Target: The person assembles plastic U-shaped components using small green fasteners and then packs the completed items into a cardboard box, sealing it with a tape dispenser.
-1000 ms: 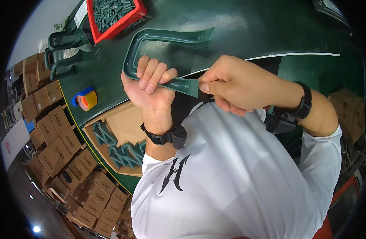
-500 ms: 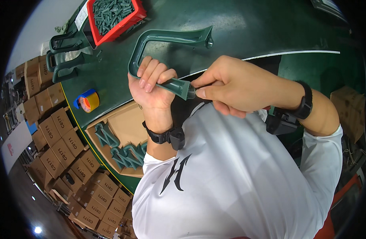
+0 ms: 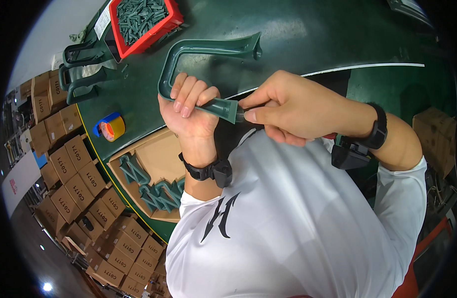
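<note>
A dark green U-shaped plastic handle (image 3: 208,46) with a hollow channel and flared ends is held up over the table's near edge. My left hand (image 3: 191,107) is closed round its lower arm, fingers curled over the channel. At that arm's flared end, my right hand (image 3: 290,107) pinches a small greyish piece (image 3: 240,115) against the opening. Thumb and forefinger cover most of the piece, so its kind cannot be made out. The handle's other flared end points right, above my right hand, and touches nothing.
On the green table (image 3: 328,39), a red bin (image 3: 148,47) holds many small green parts. More green handles (image 3: 86,79) lie at the left, near a tape roll (image 3: 112,127). An open carton (image 3: 154,141) contains several green pieces. Stacked cardboard boxes (image 3: 79,184) stand beyond the table's left edge.
The handle has tilted slightly, its upper arm shifting a little left and its lower flared end turning. Both hands keep their grip in nearly the same place.
</note>
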### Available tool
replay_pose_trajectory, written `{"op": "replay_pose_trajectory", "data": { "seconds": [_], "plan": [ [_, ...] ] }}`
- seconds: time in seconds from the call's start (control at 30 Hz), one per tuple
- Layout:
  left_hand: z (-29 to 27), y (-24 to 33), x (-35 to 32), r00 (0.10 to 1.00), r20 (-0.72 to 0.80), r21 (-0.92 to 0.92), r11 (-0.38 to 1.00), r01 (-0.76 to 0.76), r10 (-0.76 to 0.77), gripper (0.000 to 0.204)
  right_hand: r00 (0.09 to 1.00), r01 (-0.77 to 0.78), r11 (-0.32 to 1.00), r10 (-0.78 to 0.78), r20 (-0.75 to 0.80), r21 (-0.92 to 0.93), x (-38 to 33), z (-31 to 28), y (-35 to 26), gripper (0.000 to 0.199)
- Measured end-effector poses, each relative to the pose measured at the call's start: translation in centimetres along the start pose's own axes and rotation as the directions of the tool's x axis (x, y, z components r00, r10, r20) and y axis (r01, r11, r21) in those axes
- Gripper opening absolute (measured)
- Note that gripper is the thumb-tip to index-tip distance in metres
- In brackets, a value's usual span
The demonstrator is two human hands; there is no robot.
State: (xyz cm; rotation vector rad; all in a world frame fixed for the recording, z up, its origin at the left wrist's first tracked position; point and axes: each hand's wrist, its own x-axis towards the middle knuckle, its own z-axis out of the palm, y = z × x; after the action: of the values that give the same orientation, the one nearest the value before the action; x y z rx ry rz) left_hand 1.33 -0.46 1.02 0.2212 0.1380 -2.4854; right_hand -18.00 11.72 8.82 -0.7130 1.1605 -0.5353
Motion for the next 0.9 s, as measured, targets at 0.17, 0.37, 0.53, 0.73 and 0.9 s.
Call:
{"op": "replay_pose_trajectory", "data": {
  "seconds": [0.17, 0.37, 0.53, 0.73, 0.9],
  "plan": [
    [-0.2, 0.2, -0.2, 1.000, 0.014, -0.044, 0.999, 0.007, -0.007, 0.042, 1.000, 0.024, 1.000, -0.024, -0.012, -0.014, 0.1, 0.1, 0.3, 0.032],
    [-0.5, 0.2, -0.3, 1.000, 0.015, -0.024, 1.000, 0.005, -0.005, 0.043, 0.999, 0.036, 0.994, -0.039, -0.020, -0.106, 0.2, 0.1, 0.2, 0.030],
    [-0.5, 0.2, -0.3, 1.000, 0.007, -0.024, 1.000, 0.010, -0.010, 0.042, 0.996, 0.054, 0.991, -0.061, -0.058, -0.122, 0.2, 0.3, 0.1, 0.037],
    [-0.6, 0.1, -0.3, 0.999, 0.006, -0.095, 0.995, 0.037, -0.036, 0.038, 0.990, 0.125, 0.986, -0.131, -0.047, -0.109, 0.3, 0.5, 0.8, 0.026],
    [-0.5, 0.2, -0.6, 1.000, -0.006, -0.164, 0.986, -0.012, 0.011, 0.025, 0.871, 0.379, 0.868, -0.452, -0.192, -0.322, 0.2, 0.4, 2.4, 0.021]
  ]
}}
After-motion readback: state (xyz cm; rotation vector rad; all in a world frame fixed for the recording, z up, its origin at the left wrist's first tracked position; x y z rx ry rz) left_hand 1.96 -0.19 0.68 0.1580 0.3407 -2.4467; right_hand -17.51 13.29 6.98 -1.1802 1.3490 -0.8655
